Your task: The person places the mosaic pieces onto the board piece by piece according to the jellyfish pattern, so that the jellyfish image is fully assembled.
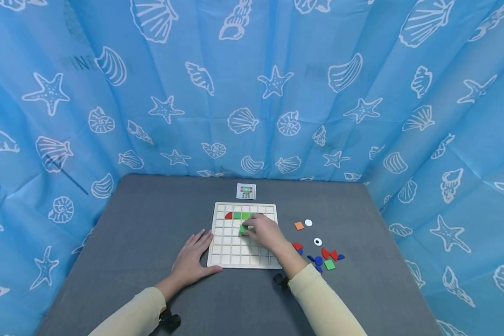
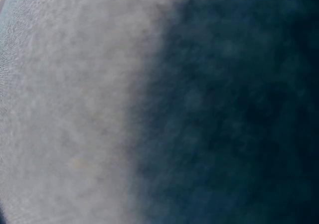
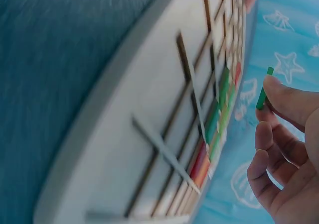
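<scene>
A white grid board (image 1: 222,259) lies on the grey table, with a row of red and green tiles (image 1: 237,215) in its upper part. My right hand (image 1: 265,232) is over the board and partly covers that row. In the right wrist view, its thumb and finger pinch a thin green tile (image 3: 264,88) by its faces, held on edge. The other fingers curl loosely. My left hand (image 1: 192,256) lies with fingers spread at the board's left edge, its thumb by the lower left corner. The left wrist view is only a blur of grey and dark blue.
A small printed card (image 1: 246,191) lies behind the board. To the right are an orange square (image 1: 299,226), a white disc (image 1: 308,223), a white ring (image 1: 318,241), a green square (image 1: 329,265) and several red and blue pieces (image 1: 318,261). A shell-patterned blue curtain (image 1: 243,140) surrounds the table.
</scene>
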A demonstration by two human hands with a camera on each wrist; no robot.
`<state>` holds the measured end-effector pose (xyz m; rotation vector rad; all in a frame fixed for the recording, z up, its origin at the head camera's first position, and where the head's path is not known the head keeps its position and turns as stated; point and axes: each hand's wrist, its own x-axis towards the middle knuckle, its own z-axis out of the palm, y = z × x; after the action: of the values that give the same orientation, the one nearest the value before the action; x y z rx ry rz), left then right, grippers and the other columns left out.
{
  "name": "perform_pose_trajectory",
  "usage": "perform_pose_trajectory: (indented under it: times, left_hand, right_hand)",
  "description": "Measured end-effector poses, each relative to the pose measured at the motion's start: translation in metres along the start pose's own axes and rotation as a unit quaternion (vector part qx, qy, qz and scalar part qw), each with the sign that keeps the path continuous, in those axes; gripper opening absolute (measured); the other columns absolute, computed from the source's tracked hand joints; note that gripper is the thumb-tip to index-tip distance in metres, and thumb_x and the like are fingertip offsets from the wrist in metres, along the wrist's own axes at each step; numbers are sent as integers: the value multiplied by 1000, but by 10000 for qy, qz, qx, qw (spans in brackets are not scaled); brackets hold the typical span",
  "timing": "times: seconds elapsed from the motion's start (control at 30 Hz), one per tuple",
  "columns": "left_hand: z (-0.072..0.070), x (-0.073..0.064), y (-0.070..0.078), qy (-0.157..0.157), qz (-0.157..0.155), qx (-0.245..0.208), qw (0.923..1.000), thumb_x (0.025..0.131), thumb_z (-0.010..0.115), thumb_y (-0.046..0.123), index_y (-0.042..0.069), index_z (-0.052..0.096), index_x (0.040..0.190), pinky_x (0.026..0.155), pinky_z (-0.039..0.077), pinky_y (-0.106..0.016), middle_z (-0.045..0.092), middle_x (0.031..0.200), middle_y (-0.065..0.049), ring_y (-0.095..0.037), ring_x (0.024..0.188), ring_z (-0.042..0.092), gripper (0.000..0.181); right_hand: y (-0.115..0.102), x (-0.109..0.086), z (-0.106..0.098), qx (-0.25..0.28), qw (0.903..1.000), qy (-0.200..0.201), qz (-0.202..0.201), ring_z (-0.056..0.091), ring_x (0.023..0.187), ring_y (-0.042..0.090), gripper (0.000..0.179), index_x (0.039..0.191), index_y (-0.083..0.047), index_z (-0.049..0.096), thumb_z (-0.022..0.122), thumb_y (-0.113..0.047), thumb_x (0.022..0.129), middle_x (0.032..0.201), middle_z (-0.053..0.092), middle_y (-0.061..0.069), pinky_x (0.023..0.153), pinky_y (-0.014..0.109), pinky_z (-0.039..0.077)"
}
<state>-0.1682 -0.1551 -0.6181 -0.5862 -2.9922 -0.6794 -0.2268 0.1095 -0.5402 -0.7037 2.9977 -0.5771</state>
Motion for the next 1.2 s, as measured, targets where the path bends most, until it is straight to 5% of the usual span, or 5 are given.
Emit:
perform_pose_trajectory:
  times: [0.47,1.2]
  left_hand:
    - [1,-1,-1,-97,-32,-103,9999,75,62,83,14,34,159,125,20,-53,33,165,-2,-29,155,23,112]
    - [2,0,-4,-111,-47,-44,9999,75,61,84,14,34,159,125,21,-53,33,165,-2,-29,155,23,112]
  right_hand:
    - [-11,16,23,-30,9995,-312,53,67,98,16,26,113,-16,79,80,-23,88,106,70,0,81,34,58]
    - [-9,23,24,63,9987,-497,128,66,107,17,25,114,-20,78,79,-23,89,113,71,-2,89,36,57]
